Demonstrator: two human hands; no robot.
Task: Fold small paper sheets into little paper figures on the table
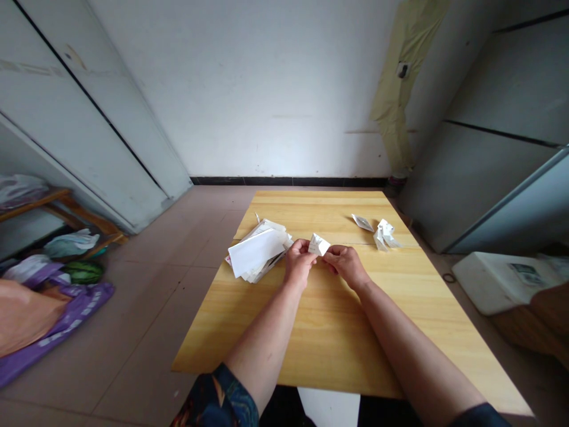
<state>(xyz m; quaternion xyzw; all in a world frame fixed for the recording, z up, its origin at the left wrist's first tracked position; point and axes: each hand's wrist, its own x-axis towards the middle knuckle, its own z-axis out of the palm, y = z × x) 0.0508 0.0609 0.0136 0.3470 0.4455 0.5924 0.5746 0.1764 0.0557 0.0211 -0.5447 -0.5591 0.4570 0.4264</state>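
1. Head view, the hands: the left hand point(299, 264) and right hand point(347, 264) meet over the middle of the table point(329, 344). Both pinch the same small folded paper point(319, 244), with fingertips closed on its lower edges and the other fingers curled under.

2. The paper is held just above the table's middle and does not lie on it. Its white point tips up and away from the person. A grip from both sides seems meant to keep the folds tight and the piece steady, with the creases facing the eyes.

3. The forearms reach in from the table's near edge. The wrists are low, perhaps resting on the wood, though I cannot tell if they touch.

4. A stack point(258, 252) of loose white sheets sits on the table's far left part, fanned and untidy. It is just beside the left hand, probably so a sheet is within easy reach.

5. Two small folded bits lie on the table's far right part, well apart from the hands. One is a flat piece point(363, 222) and the other a crumpled-looking one point(384, 234). They look set aside, out of the way.

6. Off the table to its left, a purple bag point(66, 314) and a melon point(84, 271) lie on the floor. To the table's right sits a white box point(498, 279).
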